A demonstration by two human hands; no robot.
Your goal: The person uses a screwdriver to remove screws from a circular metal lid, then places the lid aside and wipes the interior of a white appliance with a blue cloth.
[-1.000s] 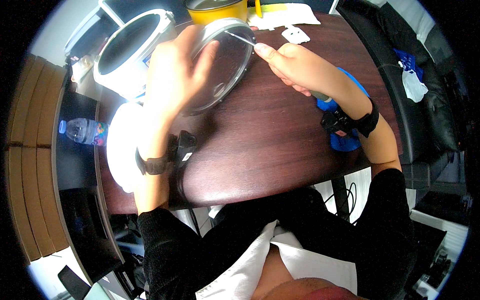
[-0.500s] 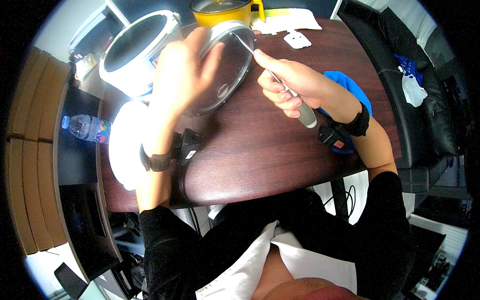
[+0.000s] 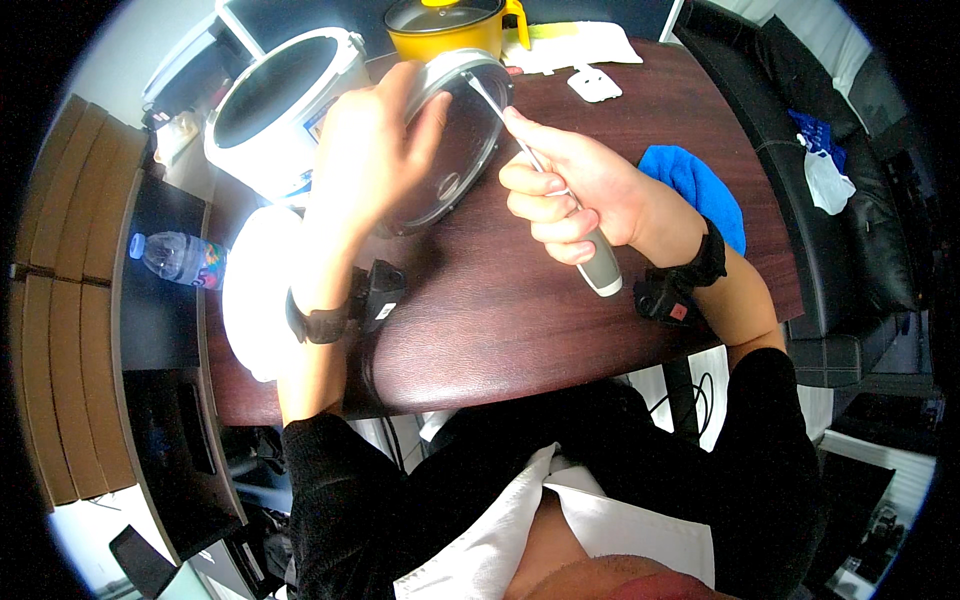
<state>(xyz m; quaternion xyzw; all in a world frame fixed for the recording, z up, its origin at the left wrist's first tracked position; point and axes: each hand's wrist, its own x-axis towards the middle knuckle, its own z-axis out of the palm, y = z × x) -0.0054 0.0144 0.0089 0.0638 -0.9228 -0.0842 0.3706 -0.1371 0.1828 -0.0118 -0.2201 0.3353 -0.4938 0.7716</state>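
My left hand (image 3: 372, 150) grips a round lid (image 3: 455, 150) by its upper left side and holds it tilted on edge over the table. The lid has a pale rim and a dark, see-through middle; most of my fingers are hidden by the hand itself, with the thumb sticking out over the lid's face. In my right hand (image 3: 575, 190) is a tool with a thin metal shaft and a grey handle (image 3: 602, 270) with a white end. Its tip is at the inside of the lid's upper rim; contact is too small to tell.
Behind my left hand stands a white pot (image 3: 255, 150) with a dark inside. A yellow pot (image 3: 445, 35), a white part (image 3: 595, 84), a blue cloth (image 3: 700, 195) and a round white object (image 3: 262, 300) surround the work area. A bottle (image 3: 180, 258) lies at the left.
The handle end of the tool has dropped toward me, making the shaft steeper, and my right hand has shifted slightly left. The lid stays nearly in place in my left hand.
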